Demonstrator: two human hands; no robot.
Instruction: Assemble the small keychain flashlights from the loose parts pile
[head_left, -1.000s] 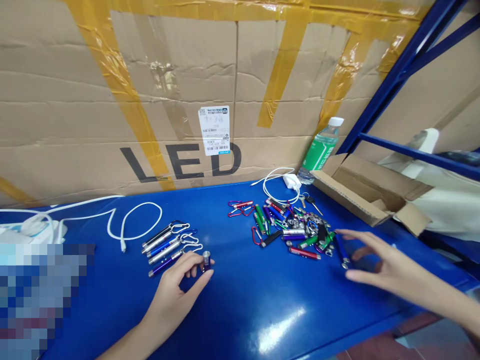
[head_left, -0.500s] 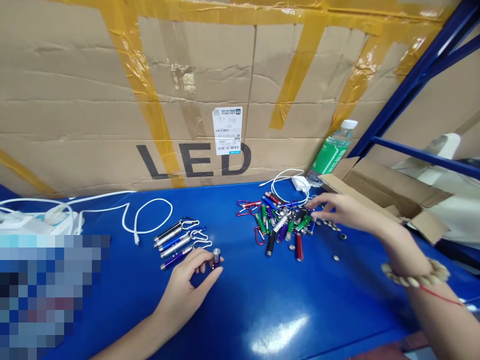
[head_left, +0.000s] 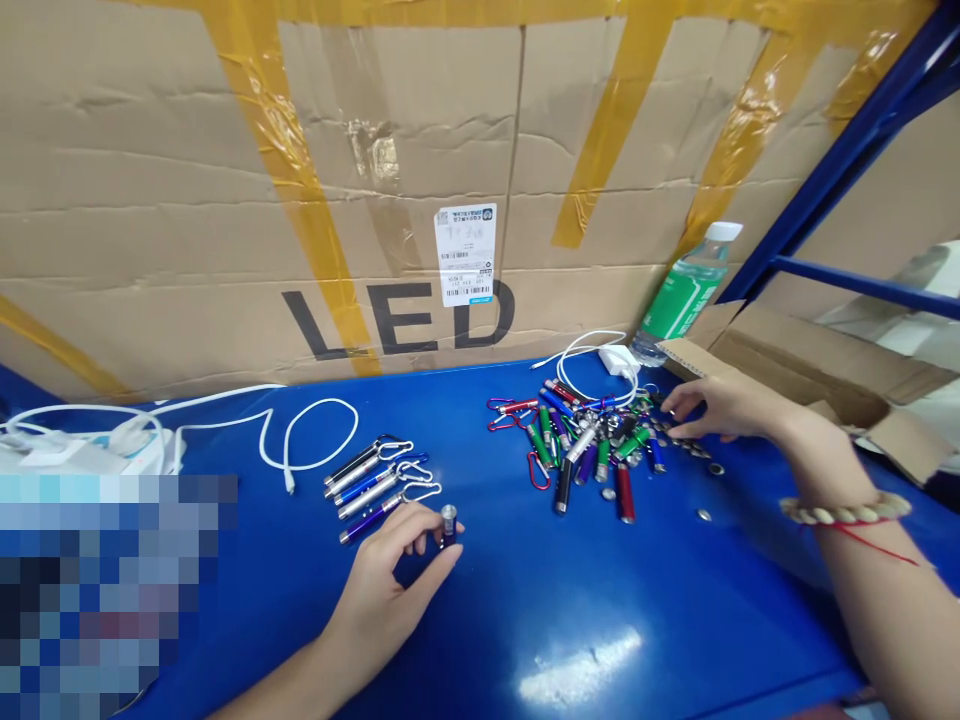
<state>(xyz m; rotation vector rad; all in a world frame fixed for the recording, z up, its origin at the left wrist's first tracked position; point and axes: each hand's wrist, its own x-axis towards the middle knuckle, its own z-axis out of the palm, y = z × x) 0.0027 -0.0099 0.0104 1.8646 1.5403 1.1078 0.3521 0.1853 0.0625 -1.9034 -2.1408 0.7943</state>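
My left hand (head_left: 390,585) rests on the blue table (head_left: 525,620), fingers curled round a small blue flashlight body (head_left: 448,525) held upright. Just beyond it lies a row of several finished keychain flashlights (head_left: 375,482) with carabiners. My right hand (head_left: 724,408) reaches over the right side of a heap of coloured mini flashlights (head_left: 589,440), fingertips down among small silver button batteries (head_left: 703,452). Whether it grips one is hidden. A bead bracelet (head_left: 844,512) sits on that wrist.
A large taped cardboard box marked LED (head_left: 397,200) walls the back. A white cable (head_left: 300,440) and a charger (head_left: 619,358) lie on the table. A green water bottle (head_left: 686,290) and an open cardboard box (head_left: 817,360) stand at right, by a blue shelf frame (head_left: 847,160).
My right hand swung from the table's near right edge up to the far side of the flashlight heap, scattering some pieces. My left hand kept hold of the flashlight body.
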